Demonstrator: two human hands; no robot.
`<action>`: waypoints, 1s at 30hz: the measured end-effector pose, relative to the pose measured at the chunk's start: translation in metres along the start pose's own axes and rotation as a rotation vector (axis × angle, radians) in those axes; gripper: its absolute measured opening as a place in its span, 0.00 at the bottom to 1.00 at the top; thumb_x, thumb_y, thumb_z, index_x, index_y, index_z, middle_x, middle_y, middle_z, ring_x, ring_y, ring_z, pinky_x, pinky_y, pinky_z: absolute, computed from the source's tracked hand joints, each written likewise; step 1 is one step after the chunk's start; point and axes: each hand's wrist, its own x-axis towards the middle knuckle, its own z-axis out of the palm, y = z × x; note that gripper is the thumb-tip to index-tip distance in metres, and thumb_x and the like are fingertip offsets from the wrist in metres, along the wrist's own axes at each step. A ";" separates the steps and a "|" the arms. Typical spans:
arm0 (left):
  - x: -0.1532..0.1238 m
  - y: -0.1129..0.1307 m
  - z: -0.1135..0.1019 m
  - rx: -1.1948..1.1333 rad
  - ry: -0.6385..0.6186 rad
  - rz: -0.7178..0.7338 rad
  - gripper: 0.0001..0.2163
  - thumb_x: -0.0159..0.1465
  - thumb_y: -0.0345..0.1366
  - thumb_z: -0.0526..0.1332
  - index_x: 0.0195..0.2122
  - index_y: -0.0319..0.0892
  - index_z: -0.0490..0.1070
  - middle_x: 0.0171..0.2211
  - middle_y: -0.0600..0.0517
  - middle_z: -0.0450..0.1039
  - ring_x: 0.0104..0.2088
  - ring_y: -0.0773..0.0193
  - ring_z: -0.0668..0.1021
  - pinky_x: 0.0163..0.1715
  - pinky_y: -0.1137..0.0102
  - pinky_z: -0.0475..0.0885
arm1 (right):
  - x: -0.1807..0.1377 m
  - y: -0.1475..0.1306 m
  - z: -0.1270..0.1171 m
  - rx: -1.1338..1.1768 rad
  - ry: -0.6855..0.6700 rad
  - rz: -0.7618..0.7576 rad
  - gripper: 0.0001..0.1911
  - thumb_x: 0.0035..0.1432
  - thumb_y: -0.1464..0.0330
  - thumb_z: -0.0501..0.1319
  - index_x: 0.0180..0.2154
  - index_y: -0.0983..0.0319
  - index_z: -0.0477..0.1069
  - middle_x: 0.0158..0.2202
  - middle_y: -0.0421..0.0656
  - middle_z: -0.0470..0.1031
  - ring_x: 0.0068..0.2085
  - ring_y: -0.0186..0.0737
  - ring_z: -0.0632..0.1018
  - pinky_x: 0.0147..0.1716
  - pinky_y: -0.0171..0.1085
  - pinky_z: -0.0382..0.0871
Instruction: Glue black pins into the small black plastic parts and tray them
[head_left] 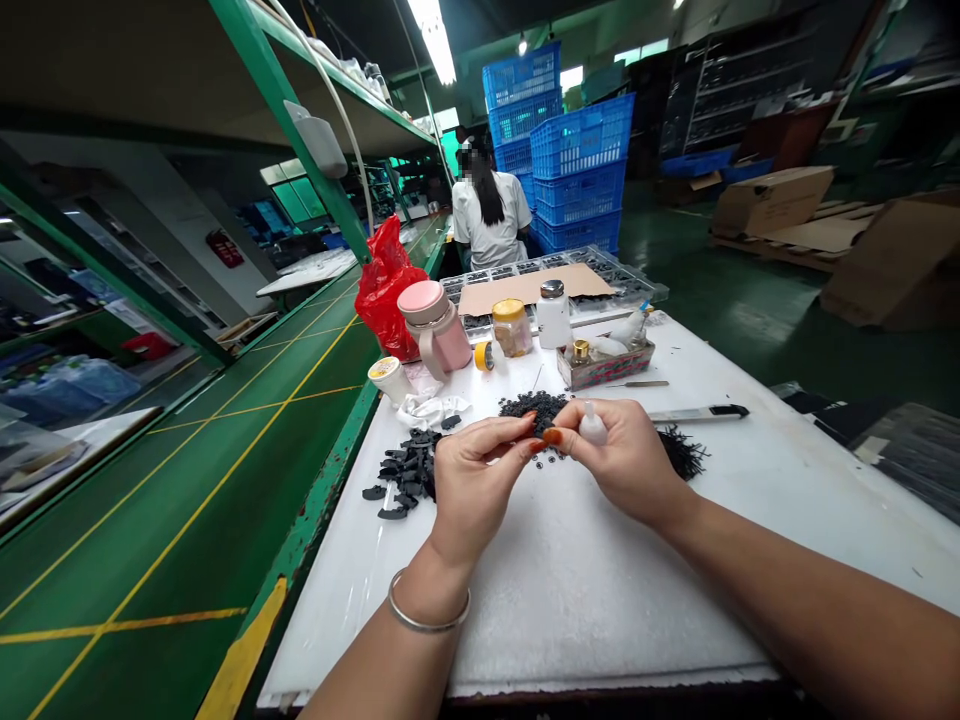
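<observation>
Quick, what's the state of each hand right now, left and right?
Left hand: closed in a pinch; can't tell if it holds anything.
Right hand: closed, holding a small white bottle.

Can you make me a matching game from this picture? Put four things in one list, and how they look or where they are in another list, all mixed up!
Things:
1. red plastic bag
2. blue plastic crates
3. metal bangle
4. small white bottle

How or where:
A. around the left wrist
B. pinched in the right hand
C. crumpled and bulging
D. stacked in piles

Right pairs: 1-C, 2-D, 3-A, 4-B
</observation>
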 end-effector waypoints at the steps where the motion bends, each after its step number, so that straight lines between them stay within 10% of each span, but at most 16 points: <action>1: 0.000 0.000 0.000 0.011 0.001 0.017 0.09 0.52 0.33 0.72 0.35 0.48 0.80 0.35 0.50 0.79 0.37 0.58 0.79 0.37 0.69 0.76 | -0.001 0.000 0.000 -0.014 0.010 -0.007 0.13 0.55 0.65 0.62 0.22 0.64 0.68 0.21 0.39 0.68 0.25 0.33 0.67 0.27 0.34 0.59; 30: 0.016 -0.015 -0.016 0.209 -0.001 -0.215 0.25 0.46 0.51 0.70 0.42 0.41 0.77 0.37 0.46 0.78 0.36 0.53 0.80 0.35 0.68 0.78 | 0.013 0.004 0.007 0.073 0.051 0.000 0.09 0.52 0.64 0.66 0.26 0.64 0.76 0.23 0.38 0.71 0.27 0.32 0.69 0.29 0.30 0.60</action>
